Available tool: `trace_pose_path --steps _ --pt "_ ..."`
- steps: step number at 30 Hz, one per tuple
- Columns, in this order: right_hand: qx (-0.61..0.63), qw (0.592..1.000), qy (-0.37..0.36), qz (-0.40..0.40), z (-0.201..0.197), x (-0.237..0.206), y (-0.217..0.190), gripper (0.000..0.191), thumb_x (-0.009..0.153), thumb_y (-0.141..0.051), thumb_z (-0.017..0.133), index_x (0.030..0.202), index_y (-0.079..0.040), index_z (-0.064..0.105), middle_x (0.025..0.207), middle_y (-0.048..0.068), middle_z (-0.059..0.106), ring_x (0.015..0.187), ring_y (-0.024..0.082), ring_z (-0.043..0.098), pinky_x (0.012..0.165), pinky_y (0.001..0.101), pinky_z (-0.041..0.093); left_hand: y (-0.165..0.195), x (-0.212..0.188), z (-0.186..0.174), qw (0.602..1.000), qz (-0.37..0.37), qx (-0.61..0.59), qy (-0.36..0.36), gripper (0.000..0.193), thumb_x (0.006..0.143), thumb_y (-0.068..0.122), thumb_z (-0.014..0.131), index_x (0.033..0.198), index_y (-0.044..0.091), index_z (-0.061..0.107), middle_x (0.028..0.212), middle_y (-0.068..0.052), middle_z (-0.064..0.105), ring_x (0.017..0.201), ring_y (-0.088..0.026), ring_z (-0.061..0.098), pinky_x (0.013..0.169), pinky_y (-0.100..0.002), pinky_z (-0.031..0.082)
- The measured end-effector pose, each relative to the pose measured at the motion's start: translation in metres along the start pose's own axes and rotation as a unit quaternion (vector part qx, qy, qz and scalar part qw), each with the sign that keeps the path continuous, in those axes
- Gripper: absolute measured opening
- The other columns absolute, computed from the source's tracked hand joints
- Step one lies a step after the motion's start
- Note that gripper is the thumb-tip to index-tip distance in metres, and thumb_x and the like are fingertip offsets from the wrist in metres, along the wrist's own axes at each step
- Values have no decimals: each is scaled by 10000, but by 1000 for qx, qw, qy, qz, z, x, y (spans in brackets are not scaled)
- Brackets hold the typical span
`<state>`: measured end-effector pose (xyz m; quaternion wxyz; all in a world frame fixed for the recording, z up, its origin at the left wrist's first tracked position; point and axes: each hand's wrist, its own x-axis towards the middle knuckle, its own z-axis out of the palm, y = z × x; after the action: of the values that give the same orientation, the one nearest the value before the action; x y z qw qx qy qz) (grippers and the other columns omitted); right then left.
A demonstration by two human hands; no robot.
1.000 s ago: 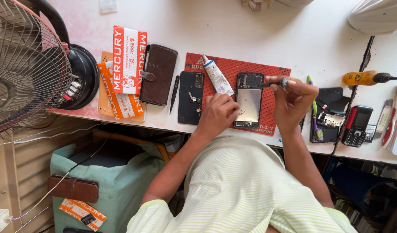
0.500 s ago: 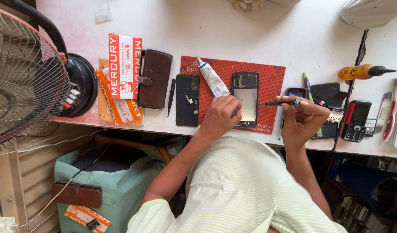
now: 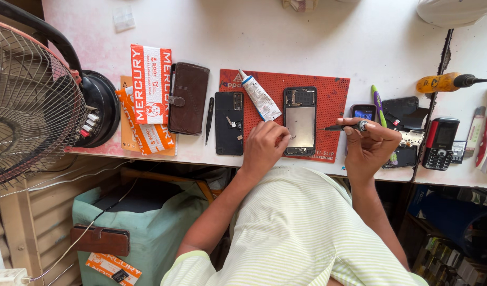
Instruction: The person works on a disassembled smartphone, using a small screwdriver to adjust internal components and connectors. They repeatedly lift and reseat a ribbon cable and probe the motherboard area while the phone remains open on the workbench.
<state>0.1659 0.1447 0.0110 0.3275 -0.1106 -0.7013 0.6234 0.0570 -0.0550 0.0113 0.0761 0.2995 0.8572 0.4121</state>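
An opened phone body [image 3: 300,121] lies face up on a red work mat [image 3: 334,90]. My left hand [image 3: 264,145] rests on the mat, its fingers touching the phone's lower left edge. My right hand [image 3: 369,144] holds a thin dark screwdriver [image 3: 343,127] at the mat's right edge, tip pointing left toward the phone. A white glue tube [image 3: 259,96] lies on the mat beside the phone. A black phone back cover [image 3: 229,123] sits at the mat's left end.
A brown wallet case [image 3: 188,98], black tweezers [image 3: 209,119] and orange packets [image 3: 149,85] lie to the left, by a fan [image 3: 31,100]. To the right are small phones [image 3: 439,143], a yellow power screwdriver [image 3: 445,82] and pliers [image 3: 484,130]. The table edge runs just below my hands.
My right hand has drawn away from the phone to the mat's right edge, taking the screwdriver with it. My left hand stays at the phone's lower left.
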Motion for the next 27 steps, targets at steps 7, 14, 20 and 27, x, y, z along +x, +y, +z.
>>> trace_pose_path --steps 7,14,20,27 --pt "-13 1000 -7 5 -1 -4 0 378 1091 111 595 1287 -95 347 1160 194 661 1057 245 726 931 345 643 3 6 10 997 59 32 -30 84 858 87 753 880 72 673 884 -40 618 884 -233 620 805 -393 484" --pt "-135 979 -92 124 13 -4 -24 404 991 56 680 1339 -51 504 1044 93 734 679 65 546 567 179 417 10 10 4 966 -109 -215 -99 112 903 134 752 939 44 697 876 -13 639 764 -125 573 702 -301 482" --pt "-218 963 -151 41 23 6 -49 219 889 29 798 1082 -17 705 1013 83 730 815 122 684 654 254 538 14 10 1 827 -180 -503 -177 218 1029 242 672 1120 45 662 992 33 649 849 -37 569 756 -211 494" --pt "-248 953 -172 -21 23 11 -50 237 849 44 798 1055 -19 698 1019 99 727 873 189 724 708 316 591 18 8 0 862 -177 -431 -199 243 1036 283 646 1090 48 678 965 17 639 788 -52 538 702 -232 485"
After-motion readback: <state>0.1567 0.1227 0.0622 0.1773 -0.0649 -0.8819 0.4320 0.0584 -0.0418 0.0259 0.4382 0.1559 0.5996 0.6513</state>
